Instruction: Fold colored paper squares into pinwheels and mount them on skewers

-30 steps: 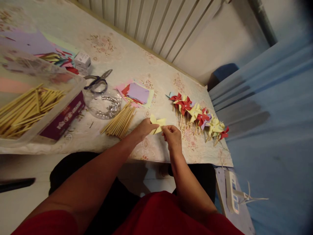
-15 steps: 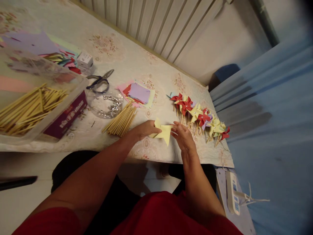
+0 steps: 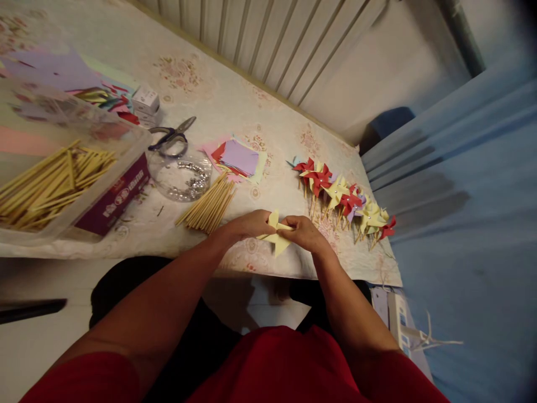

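Observation:
A pale yellow paper pinwheel (image 3: 279, 242) is held between my two hands over the front part of the table. My left hand (image 3: 255, 224) pinches it from the left, with the thumb on its middle. From the right, my right hand (image 3: 302, 230) has its fingers closed on a folded blade. Whether a stick or a pin is in it is hidden by the fingers. Just left of my left hand lies a bundle of thin wooden sticks (image 3: 207, 207). Finished-looking pinwheels (image 3: 339, 193) in red, yellow and purple, on sticks, lie in a row to the right.
Behind the sticks are a clear round dish (image 3: 180, 178) of shiny small pieces, scissors (image 3: 172, 137) and a stack of coloured paper (image 3: 241, 159). A plastic bin (image 3: 138, 140) with more sticks stands at left, near small white boxes (image 3: 146, 101). A blue curtain (image 3: 453, 196) hangs at right.
My right hand has moved left and its loosely spread fingers have closed on the yellow paper. The pinwheel has turned a little and shifted slightly left.

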### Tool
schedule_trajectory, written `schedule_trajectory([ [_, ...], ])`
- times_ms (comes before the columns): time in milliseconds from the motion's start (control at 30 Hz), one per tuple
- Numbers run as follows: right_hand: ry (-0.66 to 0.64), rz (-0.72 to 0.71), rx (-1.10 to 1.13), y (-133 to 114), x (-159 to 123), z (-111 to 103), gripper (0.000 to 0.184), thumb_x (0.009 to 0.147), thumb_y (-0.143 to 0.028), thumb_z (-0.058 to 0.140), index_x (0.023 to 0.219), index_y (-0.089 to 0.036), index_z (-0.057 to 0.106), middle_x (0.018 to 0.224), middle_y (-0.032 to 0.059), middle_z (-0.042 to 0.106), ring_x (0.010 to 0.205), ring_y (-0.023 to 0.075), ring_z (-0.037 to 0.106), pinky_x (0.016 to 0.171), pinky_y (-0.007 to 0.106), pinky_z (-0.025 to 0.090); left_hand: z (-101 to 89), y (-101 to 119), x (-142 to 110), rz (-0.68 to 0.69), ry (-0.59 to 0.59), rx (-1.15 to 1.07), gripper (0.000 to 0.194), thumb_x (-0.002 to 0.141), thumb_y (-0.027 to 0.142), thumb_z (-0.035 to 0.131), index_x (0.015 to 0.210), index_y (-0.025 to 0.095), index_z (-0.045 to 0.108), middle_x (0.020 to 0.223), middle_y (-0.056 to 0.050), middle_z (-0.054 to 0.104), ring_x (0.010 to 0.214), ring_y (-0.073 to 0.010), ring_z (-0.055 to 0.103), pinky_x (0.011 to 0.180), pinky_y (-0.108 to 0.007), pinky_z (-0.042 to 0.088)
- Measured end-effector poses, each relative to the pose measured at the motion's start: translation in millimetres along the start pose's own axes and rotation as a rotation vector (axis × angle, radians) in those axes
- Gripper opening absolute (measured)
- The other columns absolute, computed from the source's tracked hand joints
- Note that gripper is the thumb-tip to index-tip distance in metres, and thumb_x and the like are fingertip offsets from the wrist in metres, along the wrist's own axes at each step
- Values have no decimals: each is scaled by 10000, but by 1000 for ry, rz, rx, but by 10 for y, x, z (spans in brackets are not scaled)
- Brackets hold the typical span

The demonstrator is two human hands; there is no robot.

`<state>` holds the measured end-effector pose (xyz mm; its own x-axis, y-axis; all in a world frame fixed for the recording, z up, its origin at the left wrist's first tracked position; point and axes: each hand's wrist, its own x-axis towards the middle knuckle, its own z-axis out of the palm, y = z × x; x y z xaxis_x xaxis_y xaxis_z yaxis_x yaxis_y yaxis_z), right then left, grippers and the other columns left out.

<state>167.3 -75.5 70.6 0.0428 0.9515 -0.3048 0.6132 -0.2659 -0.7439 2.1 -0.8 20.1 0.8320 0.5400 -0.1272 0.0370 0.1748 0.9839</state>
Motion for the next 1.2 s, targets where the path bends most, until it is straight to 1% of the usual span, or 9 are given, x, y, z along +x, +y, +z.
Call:
schedule_trajectory([
  [267,-8,32,45,58,16,54,121,658,-281,615,625,-168,641,520,-60,528,489,84,423,479,202,297,-13,-51,5,2,-8,39,122,578,129,580,674,148,652,570,23,562,501,-94,440,476,-206,283],
  [433,3,57,163,158,10,55,151,663,-320,639,664,-170,639,537,-59,553,483,85,432,492,207,309,-11,-37,3,-51,-20,-111,103,602,160,646,702,136,654,621,5,599,536,-102,499,503,-202,336],
  [500,51,69,236,184,18,55,174,662,-344,650,687,-171,646,550,-55,572,485,89,445,499,211,323,-22,-27,3,-74,9,-247,160,646,247,698,743,126,658,681,-21,634,600,-121,558,554,-211,401],
  [567,133,78,319,198,37,63,185,646,-354,665,687,-174,646,555,-54,584,484,92,453,504,215,335,-35,-24,4,-75,32,-395,297,690,378,723,821,117,672,762,-55,669,670,-139,604,634,-242,460],
  [633,230,88,404,204,66,85,189,626,-354,679,676,-175,643,562,-49,596,485,96,462,507,219,346,-39,-25,3,-71,36,-499,422,708,486,721,898,112,675,814,-81,684,708,-148,624,696,-272,480],
  [700,320,95,477,207,100,123,197,617,-353,686,689,-172,655,577,-42,614,493,102,478,511,225,362,-27,-29,3,-65,37,-552,470,710,523,718,925,109,664,821,-87,682,728,-153,630,718,-284,473],
  [867,439,101,577,209,170,281,201,621,-353,678,706,-171,663,587,-39,630,494,109,495,502,225,371,61,-49,26,1,172,-506,328,648,327,775,852,107,641,718,-20,640,652,-117,572,654,-242,419],
  [967,470,105,587,196,192,386,196,630,-346,656,719,-171,664,602,-38,636,505,111,506,513,225,383,108,-57,50,36,210,-493,301,636,256,740,884,107,656,705,-15,648,667,-139,586,669,-255,434],
  [1200,468,97,598,152,198,501,191,649,-339,649,741,-172,663,632,-28,644,531,116,528,530,226,399,132,-59,72,-30,317,-505,234,667,192,669,879,92,669,677,-17,666,600,-133,584,621,-247,440],
])
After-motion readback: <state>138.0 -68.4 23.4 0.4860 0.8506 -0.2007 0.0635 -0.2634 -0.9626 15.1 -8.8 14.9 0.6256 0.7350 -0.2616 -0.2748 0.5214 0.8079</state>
